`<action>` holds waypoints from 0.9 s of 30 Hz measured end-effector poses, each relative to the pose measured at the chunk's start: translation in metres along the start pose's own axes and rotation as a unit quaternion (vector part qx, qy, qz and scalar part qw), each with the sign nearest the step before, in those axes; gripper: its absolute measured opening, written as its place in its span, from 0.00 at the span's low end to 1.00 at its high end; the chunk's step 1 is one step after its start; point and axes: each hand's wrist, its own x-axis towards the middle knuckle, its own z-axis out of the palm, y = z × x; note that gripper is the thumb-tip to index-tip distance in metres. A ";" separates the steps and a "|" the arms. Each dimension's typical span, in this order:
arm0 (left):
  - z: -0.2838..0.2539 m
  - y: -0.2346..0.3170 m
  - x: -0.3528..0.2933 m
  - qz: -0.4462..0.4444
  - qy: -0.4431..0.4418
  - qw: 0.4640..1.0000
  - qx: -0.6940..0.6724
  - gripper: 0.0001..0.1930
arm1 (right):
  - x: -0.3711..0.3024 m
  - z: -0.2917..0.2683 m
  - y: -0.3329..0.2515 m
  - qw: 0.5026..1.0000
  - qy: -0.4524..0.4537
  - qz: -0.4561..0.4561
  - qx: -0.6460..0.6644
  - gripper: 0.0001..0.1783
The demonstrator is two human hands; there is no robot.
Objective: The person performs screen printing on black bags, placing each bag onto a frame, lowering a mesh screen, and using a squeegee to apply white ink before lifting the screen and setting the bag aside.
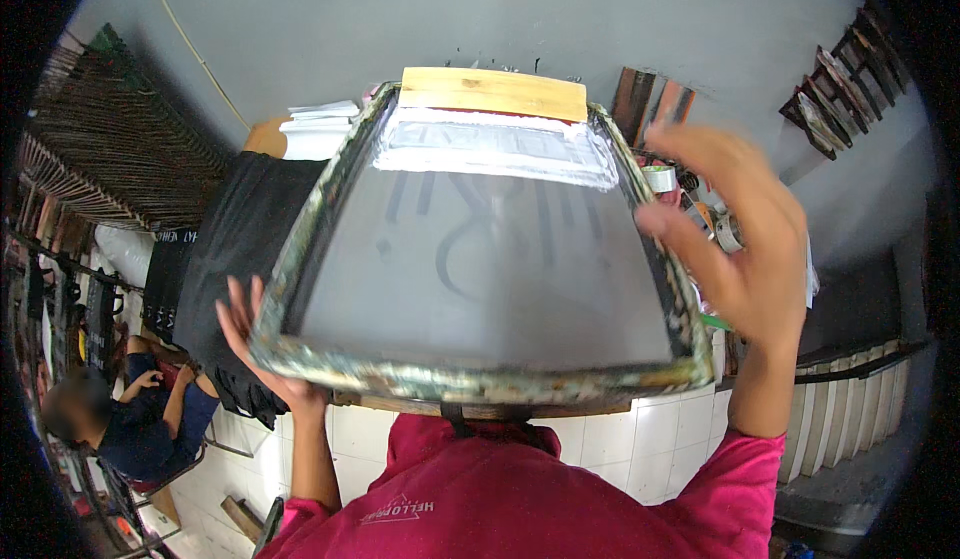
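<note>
A screen printing frame (470, 381) with paint-crusted edges fills the middle, its near edge high in front of my chest. White ink lies along the far end of its grey mesh (480, 289), where faint darker lettering shows. A squeegee with a pale wooden handle (490, 92) rests across that far end. My left hand (262, 354) is at the frame's near left corner, fingers spread outside the edge; the frame covers part of it. Off the right edge, my right hand (740, 229) is raised and slightly blurred, thumb and fingers apart, holding nothing.
Black fabric (245, 249) and a stack of white sheets (318, 131) lie left of the frame. Tape rolls (660, 179) sit to its right. Wooden-handled tools (845, 84) hang on the grey wall. A seated person (150, 409) is at the lower left, near a wire rack (110, 129).
</note>
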 end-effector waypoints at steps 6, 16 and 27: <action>0.055 0.075 0.120 0.035 0.014 0.980 -0.197 0.40 | -0.007 -0.010 -0.033 0.998 0.049 0.047 -0.009 0.21; 0.066 -0.107 0.028 -0.212 -0.320 0.893 0.237 0.58 | 0.112 -0.034 0.022 0.979 0.092 0.173 -0.059 0.35; -0.183 -0.172 0.086 -0.267 -0.160 0.910 0.275 0.08 | 0.167 -0.040 0.088 0.984 0.116 0.123 0.057 0.33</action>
